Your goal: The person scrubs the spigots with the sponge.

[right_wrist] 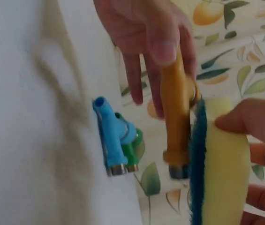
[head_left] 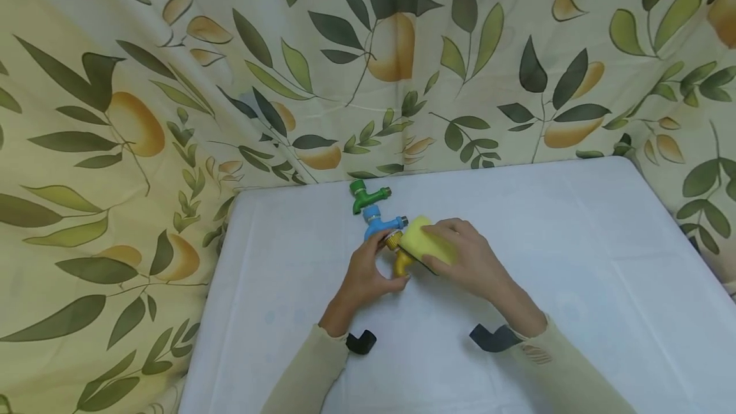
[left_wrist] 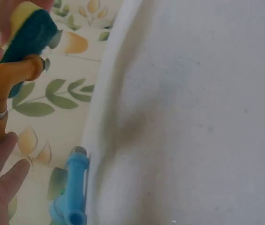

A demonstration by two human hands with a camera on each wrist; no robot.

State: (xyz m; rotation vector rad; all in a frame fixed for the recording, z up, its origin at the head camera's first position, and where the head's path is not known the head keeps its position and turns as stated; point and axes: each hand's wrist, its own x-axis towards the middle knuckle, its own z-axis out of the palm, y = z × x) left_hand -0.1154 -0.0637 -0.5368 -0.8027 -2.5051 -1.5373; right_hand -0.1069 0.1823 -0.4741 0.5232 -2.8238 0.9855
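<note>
Between thumb and fingers my left hand holds a yellow tap above the table. Its thumb is at the spout end, its fingers by the ribbed top. My right hand grips a yellow sponge with a dark green scouring side. In the right wrist view the scouring side of the sponge faces the tap, close against its side; whether they touch I cannot tell. A blue tap lies just beyond my left fingers, and a green tap lies behind it.
A white cloth covers the table. Behind it and on the left hangs a curtain printed with leaves and fruit. Dark bands stick out at both wrists. The blue and green taps lie near the table's far edge.
</note>
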